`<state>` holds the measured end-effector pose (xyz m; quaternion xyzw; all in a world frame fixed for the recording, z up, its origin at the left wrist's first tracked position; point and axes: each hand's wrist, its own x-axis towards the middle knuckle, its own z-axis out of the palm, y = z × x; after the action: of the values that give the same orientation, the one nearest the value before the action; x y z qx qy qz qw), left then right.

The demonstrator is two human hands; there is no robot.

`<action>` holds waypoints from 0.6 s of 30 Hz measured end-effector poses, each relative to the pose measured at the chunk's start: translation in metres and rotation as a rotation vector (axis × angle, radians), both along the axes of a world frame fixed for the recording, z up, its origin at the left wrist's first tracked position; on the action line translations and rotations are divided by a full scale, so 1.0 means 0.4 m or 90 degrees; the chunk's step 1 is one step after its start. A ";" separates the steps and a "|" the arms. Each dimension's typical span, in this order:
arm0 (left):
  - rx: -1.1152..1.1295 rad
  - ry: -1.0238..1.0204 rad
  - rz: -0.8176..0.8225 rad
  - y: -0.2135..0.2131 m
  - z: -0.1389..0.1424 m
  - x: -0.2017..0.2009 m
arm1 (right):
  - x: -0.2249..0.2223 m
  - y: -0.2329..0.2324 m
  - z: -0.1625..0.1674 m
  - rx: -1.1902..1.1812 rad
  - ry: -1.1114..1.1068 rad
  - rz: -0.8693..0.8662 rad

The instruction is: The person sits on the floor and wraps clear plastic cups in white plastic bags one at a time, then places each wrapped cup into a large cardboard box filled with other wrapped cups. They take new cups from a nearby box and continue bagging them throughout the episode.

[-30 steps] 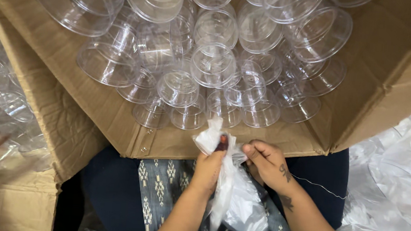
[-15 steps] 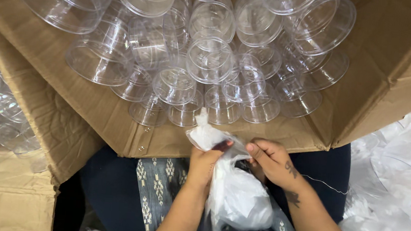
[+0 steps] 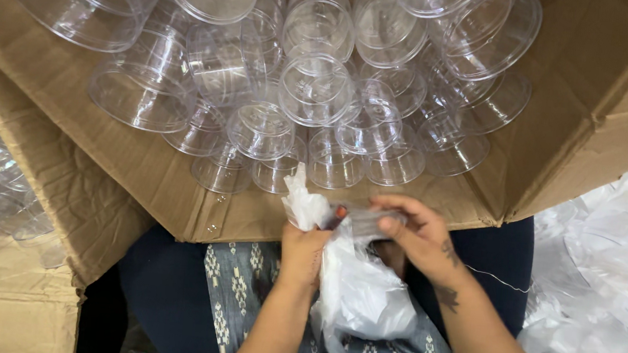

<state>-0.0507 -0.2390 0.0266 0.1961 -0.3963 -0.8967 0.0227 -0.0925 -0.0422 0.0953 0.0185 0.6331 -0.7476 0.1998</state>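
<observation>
Now our left hand [image 3: 301,250] grips the bag's [image 3: 360,296] neck; our right hand [image 3: 417,237] has lifted, pinching a clear cup [image 3: 374,220] over it.

**Figure: The wearer's hands, forearms and clothing**

Bare forearms, no sleeves visible. Left hand [image 3: 300,252] has a red-painted thumbnail. Right hand [image 3: 417,237] and wrist carry small dark tattoos. Clothing: dark navy fabric beside a blue-grey panel with pale geometric print.

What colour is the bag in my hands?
Translucent white plastic bag, seen in the head view.
</observation>
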 end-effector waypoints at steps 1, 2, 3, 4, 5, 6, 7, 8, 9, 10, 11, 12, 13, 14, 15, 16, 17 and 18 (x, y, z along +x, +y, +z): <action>0.006 0.007 0.001 0.008 -0.002 0.001 | 0.004 -0.008 0.002 -0.013 -0.055 -0.025; 0.012 0.013 0.001 0.016 -0.004 0.002 | 0.010 -0.017 0.001 0.012 -0.057 -0.019; 0.017 0.019 0.002 0.022 -0.007 0.003 | 0.017 -0.027 -0.005 0.035 -0.058 -0.013; 0.000 0.032 -0.007 0.025 -0.010 0.003 | 0.019 -0.033 -0.013 0.058 -0.059 -0.007; -0.017 0.045 -0.014 0.027 -0.013 0.004 | 0.019 -0.037 -0.023 0.053 -0.013 -0.016; -0.034 0.059 -0.022 0.029 -0.016 0.005 | 0.018 -0.037 -0.034 0.048 0.033 -0.024; -0.030 0.060 -0.030 0.029 -0.019 0.007 | 0.016 -0.035 -0.044 0.043 0.080 -0.033; -0.026 0.062 -0.037 0.029 -0.021 0.009 | 0.014 -0.030 -0.054 0.025 0.108 -0.020; -0.023 0.063 -0.044 0.029 -0.022 0.011 | 0.012 -0.024 -0.062 0.006 0.136 -0.006; -0.015 0.061 -0.039 0.029 -0.024 0.011 | 0.012 -0.020 -0.068 -0.013 0.164 0.008; -0.007 0.058 -0.033 0.029 -0.024 0.011 | 0.012 -0.016 -0.073 0.005 0.139 0.003; 0.001 0.055 -0.028 0.030 -0.024 0.011 | 0.014 -0.013 -0.075 0.024 0.113 -0.002; 0.005 0.041 -0.023 0.032 -0.021 0.010 | 0.016 -0.010 -0.076 0.043 0.088 -0.006; 0.009 0.027 -0.018 0.034 -0.018 0.008 | 0.018 -0.009 -0.076 0.050 0.043 -0.002; 0.013 0.013 -0.013 0.035 -0.012 0.005 | 0.020 -0.008 -0.075 0.058 -0.003 0.004; 0.023 0.029 -0.012 0.037 -0.004 0.003 | 0.021 -0.008 -0.075 0.064 -0.048 0.009; 0.034 0.044 -0.011 0.041 0.005 0.000 | 0.021 -0.009 -0.075 0.059 -0.004 0.014; 0.044 0.060 -0.010 0.044 0.017 0.000 | 0.020 -0.009 -0.076 0.053 0.041 0.020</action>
<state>-0.0508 -0.2215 0.0336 0.1516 -0.3647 -0.9183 0.0275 -0.0846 -0.0460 0.0648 -0.0068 0.6700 -0.7176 0.1902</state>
